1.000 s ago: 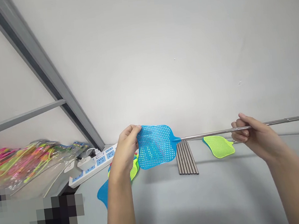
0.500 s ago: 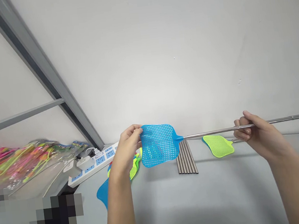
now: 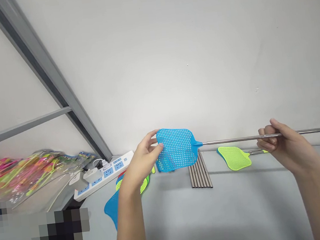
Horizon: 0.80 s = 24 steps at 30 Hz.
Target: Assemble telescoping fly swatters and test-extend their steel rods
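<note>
A blue fly swatter with a mesh head and a long metal rod is held level above the table, its far right end out of view. My left hand pinches the left edge of the mesh head between thumb and fingers. Around the metal rod the fingers of my right hand are curled. Below the swatter head, several metal tubes lie side by side on the table. A green fly swatter rests on a blue one behind my right hand.
Left of my forearm lie a blue swatter head and green ones, partly hidden. A white power strip with plugs runs along the back left. Bagged colourful swatters are heaped beyond it, near a grey metal frame.
Both hands and the blue fly swatter have shifted a little to the right. The swatter's blue right end has passed out of view.
</note>
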Motion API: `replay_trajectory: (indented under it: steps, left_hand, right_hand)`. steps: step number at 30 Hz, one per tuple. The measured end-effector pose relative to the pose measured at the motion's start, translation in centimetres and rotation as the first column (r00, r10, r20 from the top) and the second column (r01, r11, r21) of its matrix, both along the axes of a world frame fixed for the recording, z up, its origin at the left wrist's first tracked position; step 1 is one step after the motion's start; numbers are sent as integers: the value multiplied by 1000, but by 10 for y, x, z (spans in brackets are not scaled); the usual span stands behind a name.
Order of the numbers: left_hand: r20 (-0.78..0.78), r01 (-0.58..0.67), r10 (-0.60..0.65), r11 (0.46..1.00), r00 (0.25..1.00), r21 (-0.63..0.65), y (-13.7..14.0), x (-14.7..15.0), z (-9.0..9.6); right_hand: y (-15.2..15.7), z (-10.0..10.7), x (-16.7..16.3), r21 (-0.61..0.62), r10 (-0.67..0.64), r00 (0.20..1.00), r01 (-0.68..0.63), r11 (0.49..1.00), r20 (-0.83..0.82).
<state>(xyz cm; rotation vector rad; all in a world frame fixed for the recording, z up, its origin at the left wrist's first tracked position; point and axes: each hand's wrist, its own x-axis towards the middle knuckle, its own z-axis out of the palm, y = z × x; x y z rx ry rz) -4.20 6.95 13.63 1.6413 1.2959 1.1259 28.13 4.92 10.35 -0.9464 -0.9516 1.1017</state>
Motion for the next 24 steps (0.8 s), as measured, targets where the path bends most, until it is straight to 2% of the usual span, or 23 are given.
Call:
replay_trajectory:
  steps: [3,5,6,9,12,18,24]
  left_hand:
    - [-164,-111,158,959,974,261,0,13,-1]
    - [-288,-120,252,905,924,409,-2,25,-3]
    - [-345,-105,275,892,897,439,-4,32,-5]
    - [-448,18,201,898,871,439,-8,51,-9]
    - [-454,132,78,901,888,412,-12,61,-9]
    - [-366,133,33,898,930,419,-15,60,1]
    - [-414,232,-36,871,909,433,-22,72,-4]
  right_hand:
    - [-1,1,-3,0,18,1000,-18,1000,24]
    - [-1,3,-6,-1,33,999,-33,999,37]
    - [-1,3,-9,-3,41,998,-41,999,42]
    - [-1,4,-15,-18,62,997,-61,998,47]
    - [-2,5,-17,-27,75,995,-74,997,58]
    - [-2,6,-18,-11,76,993,-75,997,90]
    - [-1,9,-31,-2,87,992,-88,996,92]
